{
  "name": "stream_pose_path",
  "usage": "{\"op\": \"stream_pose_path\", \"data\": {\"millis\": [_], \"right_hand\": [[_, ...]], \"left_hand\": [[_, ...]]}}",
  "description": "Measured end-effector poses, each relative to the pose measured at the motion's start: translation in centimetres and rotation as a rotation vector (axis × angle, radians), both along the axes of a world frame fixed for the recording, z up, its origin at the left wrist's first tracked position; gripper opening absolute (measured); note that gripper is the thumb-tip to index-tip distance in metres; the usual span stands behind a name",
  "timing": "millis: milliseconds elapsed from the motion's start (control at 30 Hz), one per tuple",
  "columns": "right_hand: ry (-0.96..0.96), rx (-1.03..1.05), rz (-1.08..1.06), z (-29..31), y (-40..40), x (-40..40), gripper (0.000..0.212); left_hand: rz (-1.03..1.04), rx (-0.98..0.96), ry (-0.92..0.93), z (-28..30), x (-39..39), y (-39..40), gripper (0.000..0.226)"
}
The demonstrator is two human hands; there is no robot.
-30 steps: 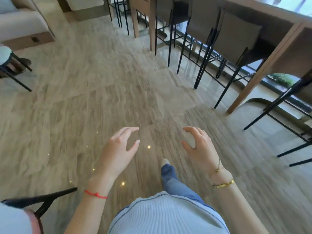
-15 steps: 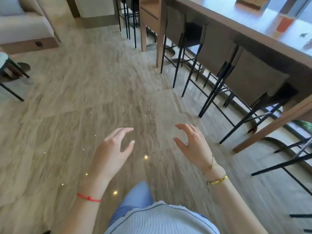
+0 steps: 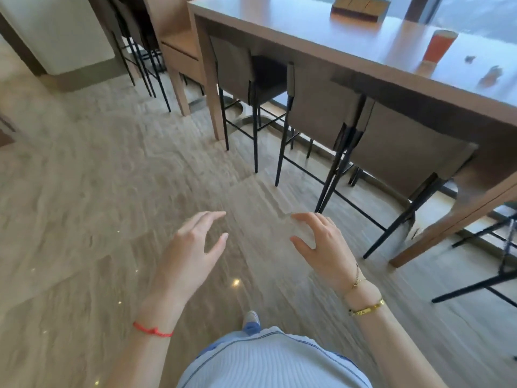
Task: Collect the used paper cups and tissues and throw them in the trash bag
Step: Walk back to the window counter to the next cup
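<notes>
The person is walking toward the counter (image 3: 321, 37) with both the left hand (image 3: 190, 256) and the right hand (image 3: 321, 247) out in front, fingers loosely spread and gripping nothing. An orange paper cup (image 3: 439, 46) is standing near the counter's right edge, with small blurred scraps just beside it, possibly tissues. The cup is probably light and easily crushed, so a gentle grip around its middle should suit.

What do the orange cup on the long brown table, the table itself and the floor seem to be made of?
The orange cup looks like matte paper, though blur leaves this open. The long brown table seems smooth wood or wood veneer: its top mirrors the window light. The floor looks like polished veined stone or tile, with lamp reflections and visible joints.
</notes>
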State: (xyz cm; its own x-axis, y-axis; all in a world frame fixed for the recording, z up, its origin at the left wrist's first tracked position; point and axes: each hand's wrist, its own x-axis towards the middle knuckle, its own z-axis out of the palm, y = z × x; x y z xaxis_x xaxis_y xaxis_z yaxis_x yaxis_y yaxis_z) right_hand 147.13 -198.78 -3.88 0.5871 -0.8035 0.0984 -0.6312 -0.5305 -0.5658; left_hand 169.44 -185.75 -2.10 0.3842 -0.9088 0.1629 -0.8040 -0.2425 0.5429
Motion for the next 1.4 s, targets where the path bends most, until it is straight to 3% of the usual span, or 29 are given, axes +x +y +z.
{"op": "stream_pose_path", "data": {"millis": [200, 400, 933, 1400], "right_hand": [[-0.021, 0.003, -0.196, 0.7, -8.6, 2.1, 0.04], [-0.038, -0.02, -0.38, 0.9, -17.7, 0.9, 0.042], [-0.064, -0.171, -0.637, 4.7, -47.0, -13.9, 0.04], [-0.002, -0.214, -0.906, 5.2, -66.7, -23.9, 0.039]], "left_hand": [[-0.202, -0.003, -0.026, 1.0, 3.9, -13.7, 0.036], [-0.399, 0.021, -0.041, 1.6, 3.0, -26.9, 0.04], [-0.618, -0.164, 0.025, 4.0, -10.9, -62.1, 0.048], [-0.749, -0.174, 0.019, 5.4, -19.6, -85.2, 0.078]]}}
